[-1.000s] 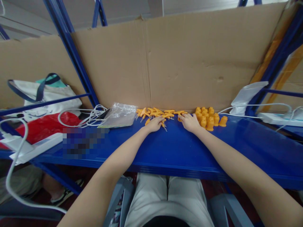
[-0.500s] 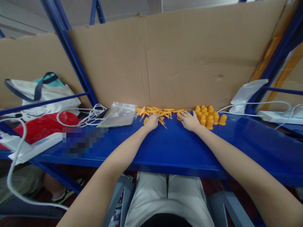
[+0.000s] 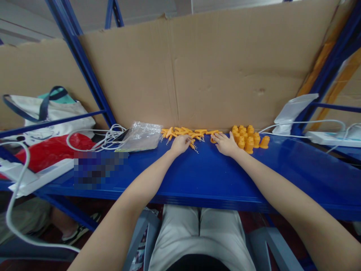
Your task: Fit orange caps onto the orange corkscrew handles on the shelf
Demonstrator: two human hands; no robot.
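Observation:
Corkscrews with orange handles and silver spirals (image 3: 170,133) lie in a loose row along the back of the blue shelf. My left hand (image 3: 179,145) is at the middle of the row, its fingers curled and a bit of metal spiral showing at the fingertips; it appears closed on a corkscrew. One more corkscrew (image 3: 193,145) lies just right of that hand. To the right, my right hand (image 3: 225,143) rests with fingers stretched out, touching an orange piece (image 3: 212,139) mostly hidden beneath them. Several orange cup-shaped parts (image 3: 249,144) stand grouped beside my right wrist.
A clear plastic bag (image 3: 142,136) and white cables (image 3: 112,134) lie left of the corkscrews. Cardboard (image 3: 211,71) walls off the back. Power strips (image 3: 42,176) sit at both sides, and a red bag (image 3: 56,151) lies far left. The shelf's front edge (image 3: 203,202) is above my lap.
My left hand has curled its fingers more and shifted slightly at the corkscrews. The right hand stays where it was, and the view has moved very little.

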